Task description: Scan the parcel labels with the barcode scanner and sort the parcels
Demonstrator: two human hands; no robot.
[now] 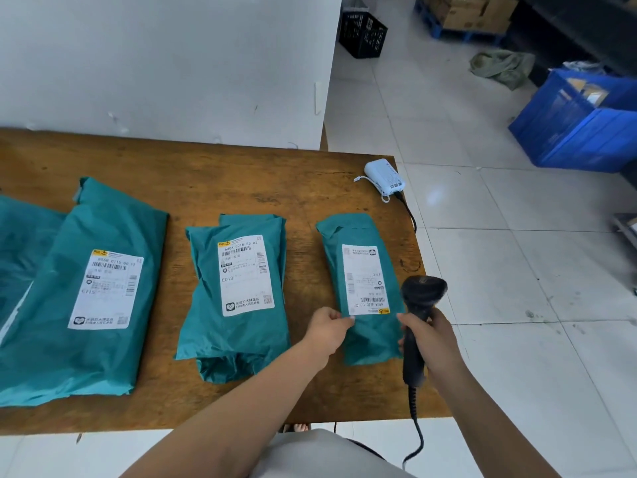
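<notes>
head view has the small teal parcel (pixel 362 229) flat by the right edge of the table (pixel 275 181), my left hand (pixel 327 331) pinching its near end, my right hand (pixel 432 338) wrapped round the barcode scanner (pixel 421 294); it looks light, soft and slick, so i'd grip its bag edge.

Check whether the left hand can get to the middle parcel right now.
Probably yes: the middle parcel lies just beside the left hand, nothing between. But that hand pinches the right parcel and must let go first.

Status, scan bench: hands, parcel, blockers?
Left hand pinches rightmost parcel at label corner. Right hand grips scanner beside it. The label faces up, uncovered.
</notes>
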